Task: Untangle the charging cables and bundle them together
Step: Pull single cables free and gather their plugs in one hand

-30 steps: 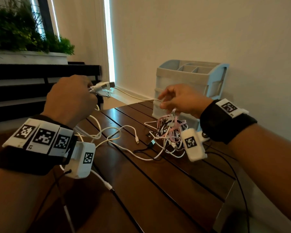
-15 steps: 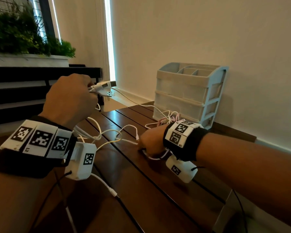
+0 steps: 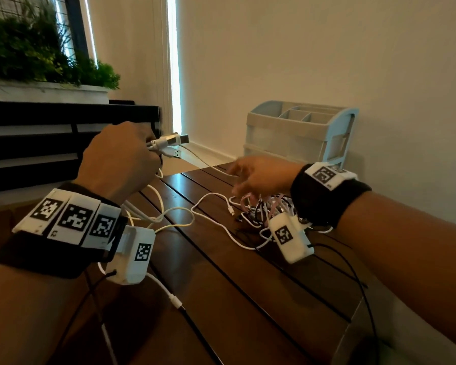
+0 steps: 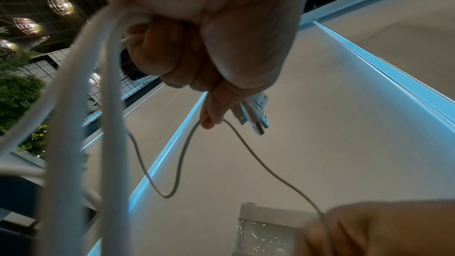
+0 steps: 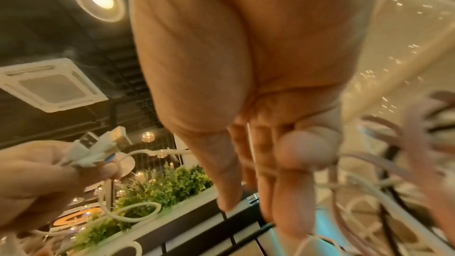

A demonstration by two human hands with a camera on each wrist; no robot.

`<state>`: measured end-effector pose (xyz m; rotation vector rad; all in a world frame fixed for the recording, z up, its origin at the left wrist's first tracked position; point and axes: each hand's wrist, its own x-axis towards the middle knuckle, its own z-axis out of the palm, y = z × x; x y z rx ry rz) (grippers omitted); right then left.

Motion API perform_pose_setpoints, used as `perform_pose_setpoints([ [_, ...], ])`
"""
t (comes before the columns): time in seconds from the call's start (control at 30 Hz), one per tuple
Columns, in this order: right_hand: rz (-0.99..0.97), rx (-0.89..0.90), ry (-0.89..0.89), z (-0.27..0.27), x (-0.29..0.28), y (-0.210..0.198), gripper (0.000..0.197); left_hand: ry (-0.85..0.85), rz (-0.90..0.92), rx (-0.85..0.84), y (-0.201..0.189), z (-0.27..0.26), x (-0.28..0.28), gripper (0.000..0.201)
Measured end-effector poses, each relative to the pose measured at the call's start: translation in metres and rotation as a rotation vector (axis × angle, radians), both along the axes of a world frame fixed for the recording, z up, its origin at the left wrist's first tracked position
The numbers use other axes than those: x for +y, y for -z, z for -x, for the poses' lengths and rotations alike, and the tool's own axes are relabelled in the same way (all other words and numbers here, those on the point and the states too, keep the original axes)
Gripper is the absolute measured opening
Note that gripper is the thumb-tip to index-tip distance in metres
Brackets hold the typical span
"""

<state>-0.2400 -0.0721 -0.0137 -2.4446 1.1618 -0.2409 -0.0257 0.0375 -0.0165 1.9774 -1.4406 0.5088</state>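
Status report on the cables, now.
Left hand grips white USB plugs, raised. Right hand open over tangled pile, thin white cable across its fingers. Drawer organizer close behind pile.

Two hands: left hand (image 3: pixel 119 159), right hand (image 3: pixel 261 175). One bunch of USB plugs (image 3: pixel 170 144) in the left hand, at least three; exact count unclear. One cable tangle (image 3: pixel 258 209); cable count indeterminate. One drawer organiser (image 3: pixel 298 133). One table (image 3: pixel 248 299). One planter (image 3: pixel 45 89).
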Motion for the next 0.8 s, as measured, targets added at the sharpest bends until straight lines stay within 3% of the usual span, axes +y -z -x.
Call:
perform_pose_setpoints([
  [0.07,0.021,0.199,0.01,0.003,-0.008,0.006,0.011,-0.018,-0.001,0.005,-0.001,-0.006,0.003,0.009],
  [0.23,0.28,0.27,0.207,0.03,-0.035,-0.011,0.019,-0.083,0.03,0.046,-0.009,-0.024,0.014,0.014],
  [0.33,0.447,0.111,0.246,0.037,-0.036,-0.029,0.027,-0.16,0.037,0.088,-0.006,-0.032,0.013,0.015],
  [0.43,0.26,-0.249,0.228,0.037,-0.023,-0.049,0.017,-0.228,-0.057,0.118,0.0,-0.037,0.011,0.016],
  [0.5,0.181,-0.144,0.242,0.034,-0.018,-0.051,0.013,-0.22,-0.065,0.124,-0.001,-0.033,0.012,0.018],
  [0.57,0.271,0.132,0.291,0.028,-0.013,-0.043,0.017,-0.16,-0.005,0.133,-0.008,-0.022,0.014,0.019],
  [0.6,0.338,0.178,0.3,0.025,-0.011,-0.037,0.018,-0.113,0.033,0.126,-0.012,-0.013,0.015,0.018],
  [0.7,0.231,0.042,0.287,0.02,-0.009,-0.029,0.011,0.09,0.092,0.147,-0.021,0.016,0.019,0.012],
  [0.8,0.21,0.05,0.172,0.017,-0.002,-0.022,0.019,0.294,0.049,0.243,-0.015,0.044,0.015,0.02],
])
